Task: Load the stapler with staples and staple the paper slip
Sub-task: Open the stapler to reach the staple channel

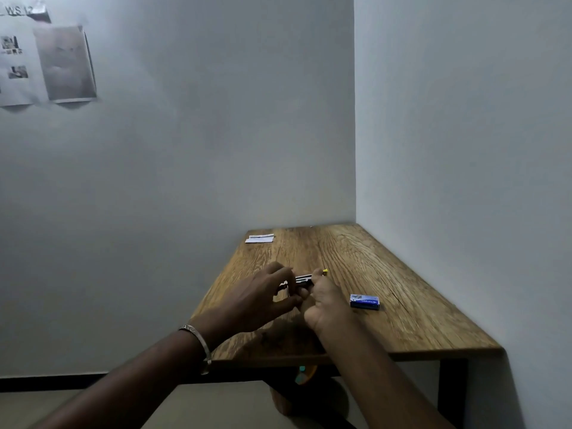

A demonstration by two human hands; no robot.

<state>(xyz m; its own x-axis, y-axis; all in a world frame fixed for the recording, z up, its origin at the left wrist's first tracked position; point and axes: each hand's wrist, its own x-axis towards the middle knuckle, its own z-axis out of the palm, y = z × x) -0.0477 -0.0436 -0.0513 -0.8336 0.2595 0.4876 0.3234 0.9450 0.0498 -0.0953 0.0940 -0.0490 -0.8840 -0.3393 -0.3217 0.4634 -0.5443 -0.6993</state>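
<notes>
A stapler (305, 279) is held between two hands above a wooden worktop (356, 267).

The stapler is gripped at its near end by the curled fingers of the left hand (263, 297), while its far end, tipped in yellow, is pinched by the right hand (325, 305), whose fingers are closed around it. Whether the stapler is opened cannot be told, as most of it is hidden by the hands. A metal bangle (198, 342) is worn on the left wrist. A small blue box (364, 301) is seen lying on the worktop just right of the right hand. A white paper slip (260, 238) is laid at the far left corner, well apart from the hands. Printed sheets (46, 60) are fixed to the wall.
</notes>
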